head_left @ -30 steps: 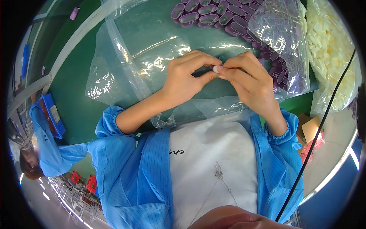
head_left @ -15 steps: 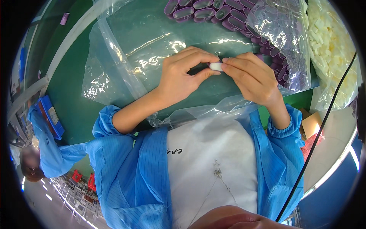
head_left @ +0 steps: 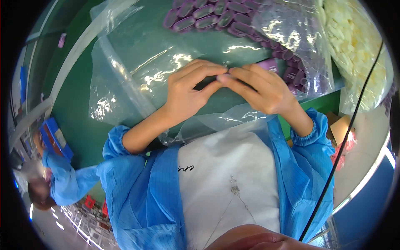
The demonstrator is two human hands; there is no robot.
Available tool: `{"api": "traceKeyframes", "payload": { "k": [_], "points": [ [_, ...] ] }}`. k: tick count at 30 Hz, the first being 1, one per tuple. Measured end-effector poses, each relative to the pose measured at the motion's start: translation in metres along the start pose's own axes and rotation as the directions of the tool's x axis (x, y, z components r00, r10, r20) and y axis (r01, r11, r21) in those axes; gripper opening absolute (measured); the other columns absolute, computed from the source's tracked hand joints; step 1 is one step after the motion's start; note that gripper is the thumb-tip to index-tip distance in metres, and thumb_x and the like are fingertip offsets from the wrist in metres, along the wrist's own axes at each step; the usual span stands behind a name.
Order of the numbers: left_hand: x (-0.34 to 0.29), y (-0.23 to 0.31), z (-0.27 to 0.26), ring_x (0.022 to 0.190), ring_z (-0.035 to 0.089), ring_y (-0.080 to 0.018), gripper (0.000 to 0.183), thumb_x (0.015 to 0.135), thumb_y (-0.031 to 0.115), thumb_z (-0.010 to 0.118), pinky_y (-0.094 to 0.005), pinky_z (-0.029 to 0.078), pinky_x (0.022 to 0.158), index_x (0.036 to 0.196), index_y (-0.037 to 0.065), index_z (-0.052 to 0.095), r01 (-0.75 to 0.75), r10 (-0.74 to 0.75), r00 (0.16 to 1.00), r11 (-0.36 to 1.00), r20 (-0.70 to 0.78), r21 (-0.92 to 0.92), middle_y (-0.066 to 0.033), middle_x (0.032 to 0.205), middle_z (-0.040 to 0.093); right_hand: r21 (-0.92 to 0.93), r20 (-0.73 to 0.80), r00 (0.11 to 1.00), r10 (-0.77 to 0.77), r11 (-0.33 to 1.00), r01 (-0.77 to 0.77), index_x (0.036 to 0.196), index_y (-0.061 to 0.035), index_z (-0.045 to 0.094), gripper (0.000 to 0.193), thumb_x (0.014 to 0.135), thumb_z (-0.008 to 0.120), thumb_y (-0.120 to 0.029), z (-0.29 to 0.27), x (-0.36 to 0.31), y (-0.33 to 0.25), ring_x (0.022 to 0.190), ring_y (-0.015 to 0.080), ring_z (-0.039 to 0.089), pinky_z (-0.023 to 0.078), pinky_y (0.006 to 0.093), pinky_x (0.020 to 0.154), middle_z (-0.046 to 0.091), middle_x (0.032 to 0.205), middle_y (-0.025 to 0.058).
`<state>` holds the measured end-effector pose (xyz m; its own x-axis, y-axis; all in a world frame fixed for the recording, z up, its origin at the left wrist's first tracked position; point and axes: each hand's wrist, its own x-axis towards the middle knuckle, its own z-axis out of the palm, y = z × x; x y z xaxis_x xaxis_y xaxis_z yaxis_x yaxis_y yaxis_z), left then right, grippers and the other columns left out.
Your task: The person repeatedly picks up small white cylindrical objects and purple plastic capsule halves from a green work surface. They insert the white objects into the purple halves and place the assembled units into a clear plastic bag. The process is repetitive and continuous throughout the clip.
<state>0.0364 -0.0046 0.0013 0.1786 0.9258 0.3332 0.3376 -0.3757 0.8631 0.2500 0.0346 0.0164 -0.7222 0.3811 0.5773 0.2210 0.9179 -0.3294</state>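
Note:
My left hand point(head_left: 186, 90) and my right hand point(head_left: 268, 91) meet over the plastic-covered table, their fingertips pinched together. Whatever sits between the fingers is hidden now. Just beyond the right hand lies a single purple piece point(head_left: 268, 65), partly covered by that hand. Farther off, many hollow oval purple shells point(head_left: 206, 11) are heaped on the table and run down to the right. A clear plastic bag point(head_left: 287, 26) covers some of them.
Clear plastic sheeting point(head_left: 158, 54) covers the green table point(head_left: 79, 100). A bag of cream-white pieces point(head_left: 354, 50) lies far right, behind a black cable point(head_left: 359, 112). A blue bin point(head_left: 56, 139) stands left, beside a co-worker in a blue sleeve point(head_left: 68, 179). One purple piece point(head_left: 62, 40) lies far left.
The white piece that showed between my fingertips is now hidden by the fingers. Both hands have shifted a little left, and the whole view has moved slightly.

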Motion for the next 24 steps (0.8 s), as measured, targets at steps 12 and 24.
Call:
{"api": "traceKeyframes", "payload": {
  "k": [12, 24],
  "points": [
    [0.081, -0.062, -0.221, 0.110, 0.062, -0.0165, 0.034, 0.101, 0.016, 0.060, -0.0294, 0.046, 0.099, 0.134, 0.010, 0.064, 0.241, -0.086, 0.945, 0.833, -0.314, 0.498, -0.0091, 0.119, 0.067, -0.324, -0.491, 0.337, 0.803, 0.190, -0.927, 0.106, -0.0053, 0.076, 0.027, 0.091, 0.072, -0.028, -0.148, -0.072, 0.081, 0.082, 0.0238, 0.072, 0.053, 0.0305, 0.076, 0.074, 0.097, 0.0154],
    [0.120, -0.149, -0.257, 0.104, 0.060, -0.0204, 0.027, 0.099, 0.025, 0.062, -0.0324, 0.047, 0.092, 0.121, 0.016, 0.073, 0.204, 0.214, 0.886, 0.617, -0.412, 0.760, -0.0115, 0.120, 0.065, -0.634, -0.532, 0.481, 0.697, 0.048, -0.772, 0.111, -0.0116, 0.073, 0.043, 0.091, 0.067, -0.049, -0.135, -0.093, 0.115, 0.088, 0.0272, 0.072, 0.054, 0.0390, 0.077, 0.073, 0.102, 0.0092]
  ]
}}
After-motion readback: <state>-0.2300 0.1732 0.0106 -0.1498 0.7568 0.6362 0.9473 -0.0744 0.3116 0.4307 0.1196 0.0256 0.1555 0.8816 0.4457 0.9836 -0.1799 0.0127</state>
